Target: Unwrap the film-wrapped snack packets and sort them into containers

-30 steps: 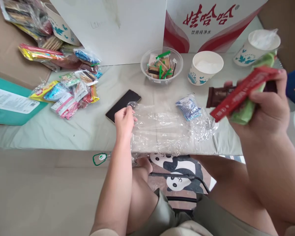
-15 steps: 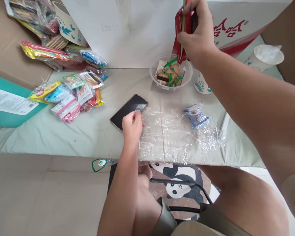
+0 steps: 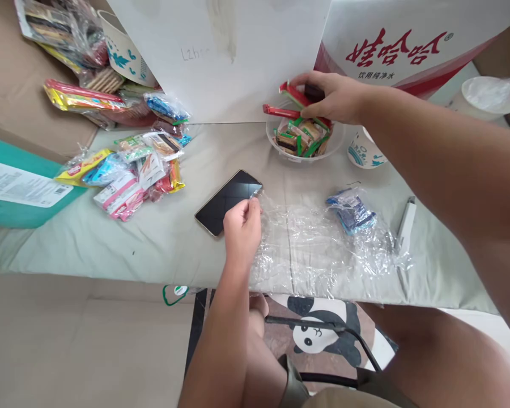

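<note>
My left hand point(image 3: 242, 226) is closed, pinching the left edge of a sheet of clear plastic wrap point(image 3: 318, 249) spread flat on the table, right beside a black phone point(image 3: 228, 201). My right hand point(image 3: 334, 97) reaches over a clear plastic bowl point(image 3: 335, 148) full of small wrapped snacks. It grips a bundle of snack packets point(image 3: 295, 101), red, green and dark brown, held low over the bowl's rim. A small blue packet point(image 3: 351, 211) lies on the wrap's right part.
A heap of assorted snack packets point(image 3: 136, 167) lies at the left, more bags point(image 3: 80, 96) behind it. Paper cups point(image 3: 363, 153) stand right of the bowl, another point(image 3: 487, 96) at far right. A white stapler-like tool point(image 3: 406, 224) lies at the wrap's right end. Cardboard boxes point(image 3: 246, 51) wall the back.
My right hand carried the packets from the right side up and across, then down onto the bowl. My left hand stayed pinched on the wrap's edge; the camera shifted slightly.
</note>
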Demonstrator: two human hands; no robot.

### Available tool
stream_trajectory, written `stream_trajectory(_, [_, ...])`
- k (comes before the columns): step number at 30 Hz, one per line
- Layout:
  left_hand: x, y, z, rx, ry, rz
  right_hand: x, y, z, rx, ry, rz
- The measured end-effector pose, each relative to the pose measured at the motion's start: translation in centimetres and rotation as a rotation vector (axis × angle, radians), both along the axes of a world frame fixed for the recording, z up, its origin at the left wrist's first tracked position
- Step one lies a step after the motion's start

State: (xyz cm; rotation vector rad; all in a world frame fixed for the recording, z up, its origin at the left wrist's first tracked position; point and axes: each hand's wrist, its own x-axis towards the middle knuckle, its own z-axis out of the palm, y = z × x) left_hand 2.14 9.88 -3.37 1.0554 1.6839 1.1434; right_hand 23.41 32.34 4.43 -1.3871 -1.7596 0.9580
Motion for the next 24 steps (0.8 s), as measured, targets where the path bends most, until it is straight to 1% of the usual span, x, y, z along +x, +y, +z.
stream_trajectory(3, [0.0, -0.2, 0.0, 0.0, 0.016, -0.001, 0.0, -0.7, 0.0, 0.033, -0.215, -0.031])
stream_trajectory(5, [-0.1, -0.2, -0.1, -0.009, 0.02, 0.005, 0.0, -1.1, -0.4, 0.064, -0.29, -0.056])
stream_trajectory(8, [-0.2, -0.1, -0.2, -0.026, -0.01, 0.021, 0.3, -1.7, -1.7, 0.074, -0.452, 0.024])
stream_trajectory(10, [-0.3, 0.1, -0.3, -0.025, -0.039, 0.031, 1.0, -2.2, -2.5, 0.11, -0.537, 0.064])
stream_trajectory(12, [-0.4, 0.2, -0.4, -0.023, -0.048, 0.047, 1.9, -3.1, -2.8, 0.128, -0.569, 0.011])
stream_trajectory(14, [-0.6, 0.2, -0.6, -0.021, -0.041, 0.062, 2.8, -4.3, -2.2, 0.107, -0.578, -0.079])
stream_trajectory(15, [-0.6, 0.2, -0.6, -0.018, -0.038, 0.067, 3.1, -5.0, -1.7, 0.113, -0.573, -0.102])
stream_trajectory(17, [-0.7, 0.1, -0.7, -0.008, -0.042, 0.068, 3.2, -6.1, -0.3, 0.182, -0.548, -0.094])
stream_trajectory(19, [-0.7, 0.0, -0.6, -0.003, -0.046, 0.07, 2.5, -6.4, 1.0, 0.282, -0.541, -0.071])
stream_trajectory(20, [-0.7, 0.0, -0.6, -0.009, -0.046, 0.079, 1.8, -6.2, 1.4, 0.317, -0.545, -0.067])
stream_trajectory(22, [-0.6, 0.0, -0.4, -0.026, -0.046, 0.094, 0.3, -4.8, 1.8, 0.316, -0.572, -0.061])
stream_trajectory(23, [-0.6, 0.0, -0.3, -0.033, -0.046, 0.097, -0.5, -3.8, 1.6, 0.273, -0.593, -0.049])
stream_trajectory(24, [-0.6, 0.0, -0.3, -0.036, -0.045, 0.099, -1.1, -2.8, 1.4, 0.192, -0.625, -0.031])
